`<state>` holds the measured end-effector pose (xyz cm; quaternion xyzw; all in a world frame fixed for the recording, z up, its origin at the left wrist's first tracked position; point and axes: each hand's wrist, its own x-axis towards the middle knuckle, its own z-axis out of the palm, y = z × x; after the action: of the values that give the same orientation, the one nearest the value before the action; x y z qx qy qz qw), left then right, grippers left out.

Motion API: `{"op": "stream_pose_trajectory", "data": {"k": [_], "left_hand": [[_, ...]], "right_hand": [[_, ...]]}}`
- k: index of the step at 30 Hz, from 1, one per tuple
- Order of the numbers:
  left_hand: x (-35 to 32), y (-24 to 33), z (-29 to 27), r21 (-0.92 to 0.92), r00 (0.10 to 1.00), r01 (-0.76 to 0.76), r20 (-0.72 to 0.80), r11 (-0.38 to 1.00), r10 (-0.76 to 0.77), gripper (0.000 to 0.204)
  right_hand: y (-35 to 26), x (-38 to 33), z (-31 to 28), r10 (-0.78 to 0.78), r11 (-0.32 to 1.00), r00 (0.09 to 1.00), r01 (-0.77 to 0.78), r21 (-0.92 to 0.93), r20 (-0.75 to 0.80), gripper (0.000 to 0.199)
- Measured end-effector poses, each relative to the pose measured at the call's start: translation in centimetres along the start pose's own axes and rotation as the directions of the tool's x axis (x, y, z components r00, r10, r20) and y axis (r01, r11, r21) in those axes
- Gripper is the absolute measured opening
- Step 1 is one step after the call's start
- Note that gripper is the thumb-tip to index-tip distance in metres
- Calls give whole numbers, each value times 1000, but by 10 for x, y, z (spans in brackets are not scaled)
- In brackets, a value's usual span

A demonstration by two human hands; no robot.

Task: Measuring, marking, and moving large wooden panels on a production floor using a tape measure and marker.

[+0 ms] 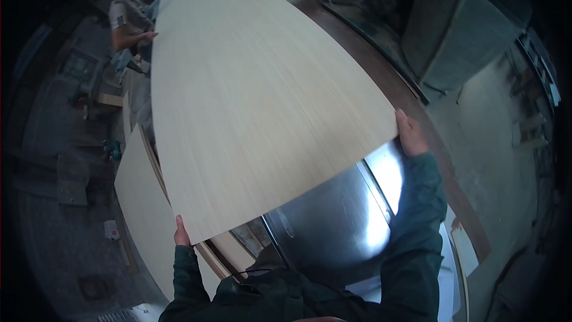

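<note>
A large pale wood-grain board (256,101) stretches away from me, held up above a work surface. My left hand (182,232) grips its near left corner, thumb on top and the other fingers hidden beneath. At the near right corner my right hand (411,134) is closed on the edge in the same way. Across from me at the far left, a co-worker (128,21) has a hand on the board's left edge. Under the near edge shows a shiny metal plate (328,220).
More pale boards (140,203) lie stacked at my left. A brown-edged surface (357,53) runs along the right side. Beyond it stands a large grey-green machine housing (459,30). A loose offcut (110,100) and a small white box (111,229) are on the left.
</note>
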<state>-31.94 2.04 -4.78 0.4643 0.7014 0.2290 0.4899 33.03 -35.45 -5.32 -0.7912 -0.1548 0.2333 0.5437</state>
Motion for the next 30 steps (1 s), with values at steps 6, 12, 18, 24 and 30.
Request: {"op": "stream_pose_trajectory", "data": {"k": [6, 12, 18, 24, 30], "left_hand": [[-20, 17, -2, 45, 996, -11, 91, 999, 7, 88], [7, 0, 1, -29, 999, -21, 45, 999, 22, 90], [13, -2, -10, -53, 997, -57, 57, 997, 60, 85], [16, -1, 1, -78, 988, -75, 129, 994, 85, 70], [-69, -84, 40, -354, 735, 409, 673, 841, -74, 68]], "right_hand": [[-5, 28, -4, 226, 955, 960, -252, 156, 167, 55], [-30, 13, -38, 119, 971, 939, -42, 236, -323, 53], [-98, -42, 134, -765, 603, 644, 719, -346, 4, 42], [-95, -35, 168, -636, 455, 735, 602, -656, 234, 53], [-99, -17, 171, -586, 512, 791, 530, -676, 176, 52]]}}
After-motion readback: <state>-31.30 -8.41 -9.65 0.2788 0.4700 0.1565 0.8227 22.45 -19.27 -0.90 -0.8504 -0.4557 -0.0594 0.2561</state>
